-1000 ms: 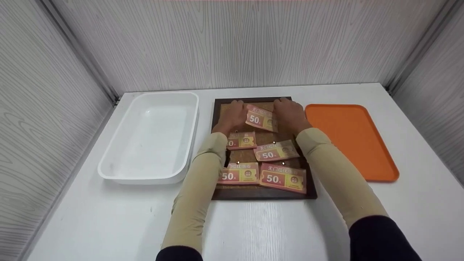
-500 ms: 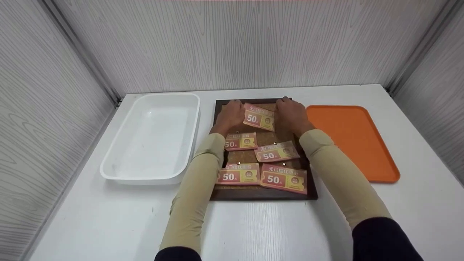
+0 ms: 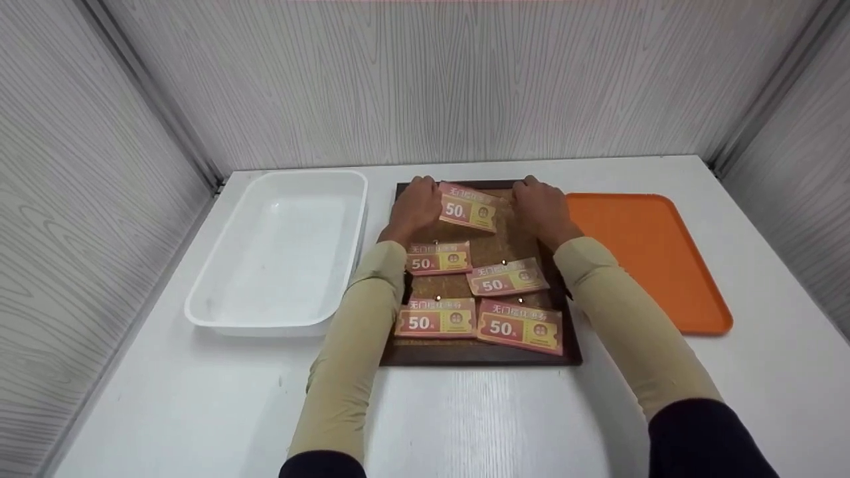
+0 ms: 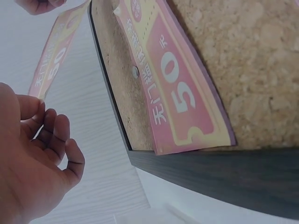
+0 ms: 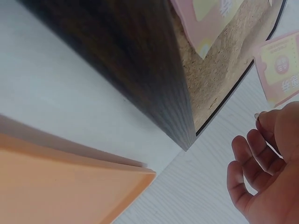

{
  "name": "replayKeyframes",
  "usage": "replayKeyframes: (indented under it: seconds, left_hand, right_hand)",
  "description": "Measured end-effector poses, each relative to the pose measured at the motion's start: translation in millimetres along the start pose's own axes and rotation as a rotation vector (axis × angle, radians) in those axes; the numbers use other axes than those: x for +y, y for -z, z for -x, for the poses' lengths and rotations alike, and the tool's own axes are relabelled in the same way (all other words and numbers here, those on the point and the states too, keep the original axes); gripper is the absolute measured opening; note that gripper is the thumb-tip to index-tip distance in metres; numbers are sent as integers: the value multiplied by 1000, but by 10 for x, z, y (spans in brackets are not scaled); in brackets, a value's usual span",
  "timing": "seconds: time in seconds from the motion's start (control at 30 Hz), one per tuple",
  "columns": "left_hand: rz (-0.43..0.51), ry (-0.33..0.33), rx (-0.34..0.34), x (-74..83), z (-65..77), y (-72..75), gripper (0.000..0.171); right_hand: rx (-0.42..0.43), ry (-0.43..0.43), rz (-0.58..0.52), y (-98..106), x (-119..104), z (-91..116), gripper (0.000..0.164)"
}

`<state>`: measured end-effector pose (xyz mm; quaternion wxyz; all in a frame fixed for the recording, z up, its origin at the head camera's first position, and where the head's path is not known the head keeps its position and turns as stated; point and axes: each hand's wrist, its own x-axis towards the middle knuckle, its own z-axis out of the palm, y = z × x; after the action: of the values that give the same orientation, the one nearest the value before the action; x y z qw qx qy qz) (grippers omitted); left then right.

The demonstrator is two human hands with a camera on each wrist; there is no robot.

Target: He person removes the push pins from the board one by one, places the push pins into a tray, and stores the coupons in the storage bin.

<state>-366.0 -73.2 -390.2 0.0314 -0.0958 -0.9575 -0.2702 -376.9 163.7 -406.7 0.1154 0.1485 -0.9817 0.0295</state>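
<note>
My left hand (image 3: 417, 207) pinches a red and yellow 50 coupon (image 3: 469, 208) by its left end, above the top of a dark-framed corkboard (image 3: 488, 251). The left wrist view shows this coupon (image 4: 55, 49) between thumb and finger. Across from it, my right hand (image 3: 543, 211) is near the board's top right corner, apart from the coupon's free end. A small shiny thumbtack (image 5: 256, 115) shows at its pinched fingertips. Several other coupons (image 3: 519, 326) hang on the cork, with tack heads (image 4: 135, 71) at their upper edges.
A deep white plastic tub (image 3: 275, 255) stands left of the board. To the right lies a flat orange tray (image 3: 641, 262), close to the board's frame. Pale wood-grain panels (image 3: 425, 79) enclose the white table (image 3: 451, 425) at the back and sides.
My left hand has shifted left and slightly up with the coupon. My right hand has moved a little right, so the coupon's right end now shows apart from it.
</note>
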Motion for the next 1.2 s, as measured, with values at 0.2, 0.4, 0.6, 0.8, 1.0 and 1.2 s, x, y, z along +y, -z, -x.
replayKeyframes:
  seconds: [0.2,0.4,0.6,0.8,1.0,1.2]
  left_hand:
    - [-9,4,33,-81,-8,53,38]
    - [-4,32,66,-120,-9,108,37]
    - [-6,42,85,-169,7,157,39]
    - [0,76,98,-237,2,222,39]
    - [23,95,114,-279,3,268,38]
    - [20,99,113,-307,37,301,37]
  right_hand:
    - [17,-1,-29,15,23,-3,23]
    - [6,-8,-39,18,56,-6,23]
    - [-24,-34,-44,-1,110,7,23]
    - [-60,-59,-46,-32,192,19,26]
    - [-64,-71,-36,-49,251,49,28]
    - [-36,-66,-18,-49,286,91,29]
